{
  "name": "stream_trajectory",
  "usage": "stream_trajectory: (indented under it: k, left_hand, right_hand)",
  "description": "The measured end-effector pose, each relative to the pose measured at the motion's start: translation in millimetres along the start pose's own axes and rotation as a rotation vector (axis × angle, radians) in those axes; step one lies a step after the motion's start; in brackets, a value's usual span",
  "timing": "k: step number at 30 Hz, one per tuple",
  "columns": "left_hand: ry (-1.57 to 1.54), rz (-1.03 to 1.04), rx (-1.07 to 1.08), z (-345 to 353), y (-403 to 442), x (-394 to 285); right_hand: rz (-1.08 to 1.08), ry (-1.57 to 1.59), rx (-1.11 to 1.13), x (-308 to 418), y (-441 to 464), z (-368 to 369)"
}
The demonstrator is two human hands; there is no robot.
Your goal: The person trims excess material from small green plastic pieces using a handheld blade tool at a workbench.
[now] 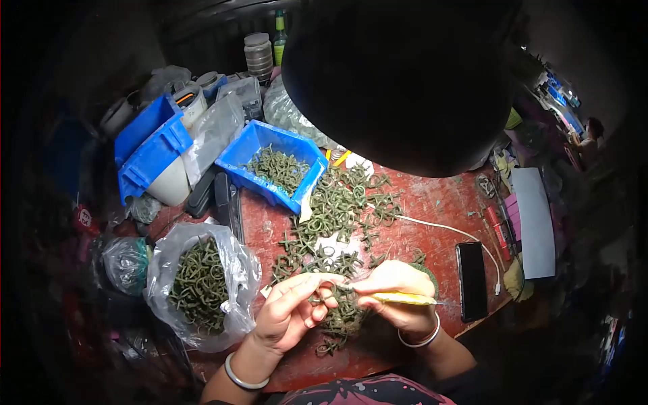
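My left hand (290, 307) is closed in a pinch at the bottom centre, its fingertips on a small dark green piece like those in the pile. My right hand (398, 290) is wrapped round a slim yellow-handled tool (403, 298); a thin metal end sticks out towards the right, and its working end is hidden by the fingers. Both hands' fingertips meet closely over the pile of small green ring-shaped pieces with prongs (337, 209), which spreads across the red table (432, 202).
A blue bin (236, 145) with more green pieces stands behind the pile. At left sits a clear plastic bag (165, 260) full of them. A black phone (471, 280), white cable (466, 233) and grey-white sheet (533, 223) lie at right. A dark round shape (405, 88) blocks the upper view.
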State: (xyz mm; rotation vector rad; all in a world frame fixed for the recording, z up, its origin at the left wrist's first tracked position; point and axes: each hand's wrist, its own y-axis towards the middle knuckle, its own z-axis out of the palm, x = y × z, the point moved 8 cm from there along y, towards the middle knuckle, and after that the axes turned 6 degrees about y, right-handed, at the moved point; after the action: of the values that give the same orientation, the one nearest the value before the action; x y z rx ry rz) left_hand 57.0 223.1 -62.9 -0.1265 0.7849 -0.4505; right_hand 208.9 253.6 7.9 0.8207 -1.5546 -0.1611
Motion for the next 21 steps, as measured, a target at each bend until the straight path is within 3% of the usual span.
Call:
stream_trajectory:
  k: [2,5,12,21]
  left_hand:
    - [-0.005,0.001,-0.020,-0.2,0.7,1.2]
    - [0.029,-0.003,-0.029,0.9,0.0,0.5]
    - [0.050,0.009,0.025,-0.2,0.2,1.0]
    - [-0.028,-0.043,-0.014,-5.4,0.1,5.9]
  right_hand:
    - [0.018,-0.044,-0.067,-0.2,0.1,-3.4]
    - [-0.023,-0.010,0.035,3.8,2.0,1.8]
    - [0.014,0.045,-0.056,0.8,4.1,-8.0]
    - [0.008,0.089,0.011,-0.5,2.0,0.0]
